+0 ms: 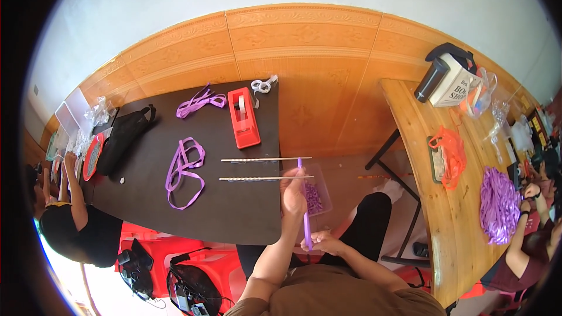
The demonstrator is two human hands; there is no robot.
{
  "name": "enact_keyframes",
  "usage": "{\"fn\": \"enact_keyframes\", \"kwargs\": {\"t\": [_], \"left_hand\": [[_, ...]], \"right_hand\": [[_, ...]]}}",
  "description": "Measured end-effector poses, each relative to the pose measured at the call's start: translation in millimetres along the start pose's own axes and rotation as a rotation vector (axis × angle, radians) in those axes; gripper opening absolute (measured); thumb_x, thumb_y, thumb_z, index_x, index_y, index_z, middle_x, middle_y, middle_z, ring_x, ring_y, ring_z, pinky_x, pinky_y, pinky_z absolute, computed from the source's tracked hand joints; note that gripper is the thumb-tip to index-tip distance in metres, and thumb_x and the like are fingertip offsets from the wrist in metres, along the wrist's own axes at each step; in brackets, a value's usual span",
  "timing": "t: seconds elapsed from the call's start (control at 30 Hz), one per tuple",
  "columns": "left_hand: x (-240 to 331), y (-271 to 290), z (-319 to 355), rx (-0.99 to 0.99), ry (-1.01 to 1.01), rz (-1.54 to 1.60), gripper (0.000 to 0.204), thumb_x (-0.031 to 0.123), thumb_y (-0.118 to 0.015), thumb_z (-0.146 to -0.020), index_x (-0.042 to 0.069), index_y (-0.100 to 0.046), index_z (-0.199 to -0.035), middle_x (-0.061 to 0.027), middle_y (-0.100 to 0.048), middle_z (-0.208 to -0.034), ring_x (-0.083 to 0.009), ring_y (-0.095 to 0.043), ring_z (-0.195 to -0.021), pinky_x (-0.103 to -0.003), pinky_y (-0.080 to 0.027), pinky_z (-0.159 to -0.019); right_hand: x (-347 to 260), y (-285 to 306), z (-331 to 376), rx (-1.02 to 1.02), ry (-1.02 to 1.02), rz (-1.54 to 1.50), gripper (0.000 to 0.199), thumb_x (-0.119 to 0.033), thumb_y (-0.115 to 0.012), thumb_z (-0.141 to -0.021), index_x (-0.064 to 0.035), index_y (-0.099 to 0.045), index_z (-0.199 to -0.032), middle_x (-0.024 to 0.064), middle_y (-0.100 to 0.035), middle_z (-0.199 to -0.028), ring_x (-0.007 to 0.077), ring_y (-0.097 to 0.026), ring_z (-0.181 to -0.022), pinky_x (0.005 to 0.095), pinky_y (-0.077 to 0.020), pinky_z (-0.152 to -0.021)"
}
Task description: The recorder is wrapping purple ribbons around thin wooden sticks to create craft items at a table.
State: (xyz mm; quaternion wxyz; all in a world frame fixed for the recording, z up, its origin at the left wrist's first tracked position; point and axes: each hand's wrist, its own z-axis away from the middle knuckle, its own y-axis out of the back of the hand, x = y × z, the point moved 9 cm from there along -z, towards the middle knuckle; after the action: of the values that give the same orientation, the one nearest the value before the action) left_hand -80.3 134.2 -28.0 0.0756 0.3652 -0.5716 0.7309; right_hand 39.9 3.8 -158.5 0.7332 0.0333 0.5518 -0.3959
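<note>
Two thin metal rods with twisted shanks, a far rod and a near rod, lie across the dark table's right edge with their tips jutting out. My left hand is closed at the near rod's tip, fingers pinched on a purple ribbon. A short piece of that ribbon shows at the far rod's tip; how it passes round the rods is partly hidden by my fingers. Lower down, close to my body, my right hand grips the ribbon's other stretch, which runs fairly straight between both hands.
Below the table edge sits a clear tub of small purple pieces. On the dark table are a red tape dispenser, loose purple ribbons and white scissors. A wooden table stands right. Other people work at both sides.
</note>
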Motion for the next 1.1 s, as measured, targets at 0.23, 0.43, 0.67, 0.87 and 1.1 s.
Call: {"fn": "enact_keyframes", "kwargs": {"t": [0.23,0.43,0.67,0.87,1.1], "left_hand": [[-2.9,-9.6,-10.5,-0.071,0.018,-0.071,0.009,0.003,-0.064,-0.081,0.001,-0.064,-0.09,-0.0079,-0.064,-0.087,-0.0153,-0.058,-0.074,-0.025,-0.046,-0.073],[-2.3,-40.9,18.2,-0.297,0.087,-0.176,0.003,-0.002,-0.061,-0.082,-0.001,-0.064,-0.081,-0.007,-0.062,-0.081,-0.0131,-0.057,-0.072,-0.024,-0.045,-0.068],[-13.8,-68.3,68.4,-0.551,0.359,-0.342,0.006,-0.001,-0.061,-0.082,0.001,-0.066,-0.081,-0.001,-0.054,-0.101,-0.0107,-0.054,-0.085,-0.022,-0.042,-0.074],[11.8,-71.4,83.6,-0.566,0.182,-0.537,0.004,0.0,-0.065,-0.078,0.003,-0.067,-0.079,-0.0043,-0.053,-0.103,-0.0124,-0.048,-0.098,-0.026,-0.037,-0.084],[19.7,-65.8,97.0,-0.627,0.264,-0.507,0.009,-0.007,-0.062,-0.078,0.0,-0.065,-0.081,-0.0043,-0.055,-0.091,-0.0109,-0.052,-0.083,-0.023,-0.041,-0.074]], "right_hand": [[-18.3,24.3,-4.6,0.19,0.035,0.03,0.024,-0.012,-0.066,-0.083,-0.0008,-0.062,-0.104,0.0031,-0.063,-0.09,0.0105,-0.06,-0.077,0.0217,-0.0452,-0.067],[-68.8,99.7,40.9,0.616,0.405,-0.12,0.03,-0.009,-0.06,-0.086,-0.0056,-0.057,-0.115,0.0041,-0.065,-0.101,0.0121,-0.063,-0.079,0.0204,-0.045,-0.064],[-254.8,40.3,105.0,0.458,0.866,0.422,0.04,0.003,-0.058,-0.081,-0.001,-0.053,-0.121,0.0117,-0.048,-0.128,0.0199,-0.045,-0.117,0.0323,-0.0357,-0.097],[-266.8,17.7,99.0,0.266,0.896,0.654,0.027,0.008,-0.065,-0.071,-0.001,-0.065,-0.097,0.0097,-0.063,-0.094,0.0228,-0.056,-0.096,0.0313,-0.0439,-0.083],[-244.5,8.0,91.1,0.137,0.728,0.514,0.022,0.009,-0.064,-0.072,0.0012,-0.063,-0.093,0.0092,-0.062,-0.087,0.0183,-0.058,-0.084,0.0272,-0.0446,-0.075]]}}
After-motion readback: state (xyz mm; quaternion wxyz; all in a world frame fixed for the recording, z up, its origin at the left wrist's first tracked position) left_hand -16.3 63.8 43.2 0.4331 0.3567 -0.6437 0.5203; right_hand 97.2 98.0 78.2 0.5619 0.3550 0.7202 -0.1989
